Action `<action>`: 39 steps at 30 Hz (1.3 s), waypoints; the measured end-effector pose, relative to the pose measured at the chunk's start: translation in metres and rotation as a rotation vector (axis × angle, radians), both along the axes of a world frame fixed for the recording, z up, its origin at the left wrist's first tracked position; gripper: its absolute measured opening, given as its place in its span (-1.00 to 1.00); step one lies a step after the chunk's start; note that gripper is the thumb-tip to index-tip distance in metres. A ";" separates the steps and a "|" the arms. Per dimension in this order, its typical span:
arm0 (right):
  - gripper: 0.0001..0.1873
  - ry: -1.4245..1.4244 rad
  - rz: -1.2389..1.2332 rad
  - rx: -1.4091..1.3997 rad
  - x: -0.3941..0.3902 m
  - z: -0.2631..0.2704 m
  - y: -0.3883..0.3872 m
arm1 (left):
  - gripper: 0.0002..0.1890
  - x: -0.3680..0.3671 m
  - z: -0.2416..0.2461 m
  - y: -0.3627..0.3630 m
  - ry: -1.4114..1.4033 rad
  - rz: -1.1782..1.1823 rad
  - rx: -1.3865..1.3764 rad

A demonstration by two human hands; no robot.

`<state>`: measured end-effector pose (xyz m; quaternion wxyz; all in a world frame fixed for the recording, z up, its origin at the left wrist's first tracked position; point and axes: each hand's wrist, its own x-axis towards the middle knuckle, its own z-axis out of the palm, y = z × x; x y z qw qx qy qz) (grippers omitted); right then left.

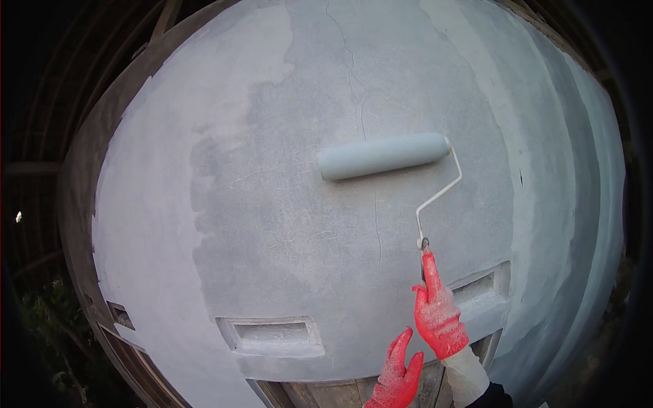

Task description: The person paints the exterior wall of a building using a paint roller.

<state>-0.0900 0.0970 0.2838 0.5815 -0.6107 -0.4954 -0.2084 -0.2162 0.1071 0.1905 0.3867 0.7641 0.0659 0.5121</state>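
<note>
My right hand [440,316], in a red glove with whitish smears, grips the handle of a paint roller. One finger lies stretched along the handle towards its bent white wire frame [438,196]. The pale blue-grey roller sleeve [383,156] rests against the wall [285,204], tilted slightly up on its right side. Below and to the left is my left hand [395,375], in a similar red glove. Its thumb stands apart from the fingers, and nothing shows in it. Around the roller the wall looks darker and damp, with a thin crack running above and below the sleeve.
Two recessed rectangular niches, a left one [273,334] and a right one [477,290], sit above a wooden door or shutter [331,395]. Lighter coating [153,204] covers the wall's left part. Dark roof beams [166,20] show at the upper left, plants [61,331] at lower left.
</note>
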 end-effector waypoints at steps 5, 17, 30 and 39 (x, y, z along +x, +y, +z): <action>-0.29 0.153 0.197 -0.087 -0.006 -0.156 -0.026 | -0.46 -0.006 -0.014 -0.004 0.091 0.008 0.013; -0.25 -0.081 0.005 0.076 0.006 0.098 0.034 | -0.41 -0.039 -0.001 0.001 0.008 0.055 0.059; -0.20 -0.060 0.023 0.094 -0.010 0.017 0.038 | -0.49 -0.113 0.039 -0.015 -0.221 0.174 0.275; -0.26 0.024 0.014 0.000 -0.021 0.035 0.019 | -0.45 -0.092 0.026 -0.015 0.003 0.053 0.172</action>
